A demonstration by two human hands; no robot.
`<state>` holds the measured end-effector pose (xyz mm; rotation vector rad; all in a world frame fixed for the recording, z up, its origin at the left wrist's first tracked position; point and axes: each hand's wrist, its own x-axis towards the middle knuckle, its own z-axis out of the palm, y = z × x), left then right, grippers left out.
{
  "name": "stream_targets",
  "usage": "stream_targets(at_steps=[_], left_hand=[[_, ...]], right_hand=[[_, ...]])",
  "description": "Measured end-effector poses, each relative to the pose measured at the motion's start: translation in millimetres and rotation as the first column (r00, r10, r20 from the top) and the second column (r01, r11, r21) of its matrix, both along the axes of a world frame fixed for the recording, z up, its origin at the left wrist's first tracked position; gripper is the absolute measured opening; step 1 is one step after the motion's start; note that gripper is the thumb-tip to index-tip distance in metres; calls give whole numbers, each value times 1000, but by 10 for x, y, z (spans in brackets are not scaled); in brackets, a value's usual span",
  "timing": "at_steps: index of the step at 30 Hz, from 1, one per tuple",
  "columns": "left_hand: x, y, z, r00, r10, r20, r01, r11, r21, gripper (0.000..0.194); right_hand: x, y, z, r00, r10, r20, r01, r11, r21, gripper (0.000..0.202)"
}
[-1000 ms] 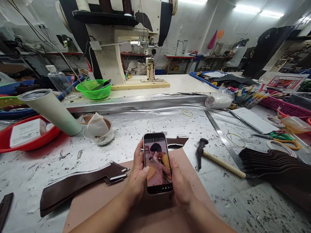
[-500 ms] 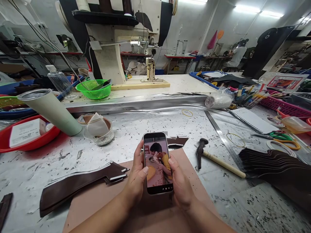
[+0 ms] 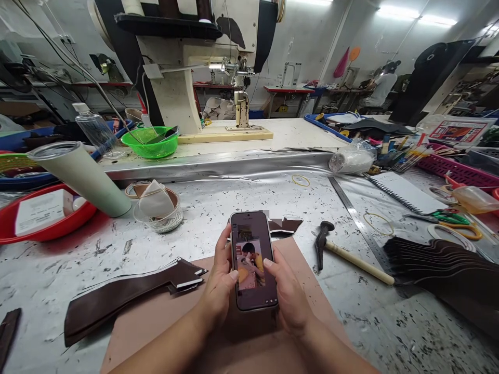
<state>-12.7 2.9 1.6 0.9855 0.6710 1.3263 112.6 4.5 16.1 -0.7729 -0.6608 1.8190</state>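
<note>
A smartphone (image 3: 249, 296) is held upright between my two hands, above a pinkish-brown board (image 3: 156, 332). My left hand (image 3: 218, 283) wraps its left edge, the thumb lying along the side. Around the right edge is my right hand (image 3: 290, 291), its thumb resting over the screen. A shrunken photo with dark margins fills part of that screen. Stacked dark brown leather pieces (image 3: 125, 301) lie left of my left hand, partly on the board. Another brown leather piece (image 3: 286, 226) shows behind the phone. To the right of my right hand lies a hammer (image 3: 351, 259) with a wooden handle.
A metal ruler (image 3: 356, 218) and fanned leather strips (image 3: 436, 275) lie at right, near green-handled scissors (image 3: 448, 217) and a notebook (image 3: 405, 189). At left stand a tumbler (image 3: 83, 179), a red basin (image 3: 47, 228) and a thread coil (image 3: 167, 223). A sewing machine (image 3: 171, 98) stands behind.
The picture on the phone screen has shrunk from nearly full size to a smaller photo with dark margins. My right thumb has moved left onto the screen. The phone stays in both hands.
</note>
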Motion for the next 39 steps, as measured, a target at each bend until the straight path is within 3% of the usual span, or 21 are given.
stream_targets(at_steps=[3,11,23,39], left_hand=[[-23,-2,14,998,-31,-52,31,1000,-6,69],[-23,-12,102,955,-62,-290,106,985,138,74],[-53,-4,84,964,-114,-240,152,977,151,73],[-56,0,104,942,-109,-319,169,972,166,74]], right_hand=[[15,7,-16,1000,-7,11,7,1000,6,32],[29,16,-21,996,-5,-85,6,1000,6,31],[31,9,14,1000,-18,-8,19,1000,23,31],[34,0,-4,999,-45,-13,46,999,14,37]])
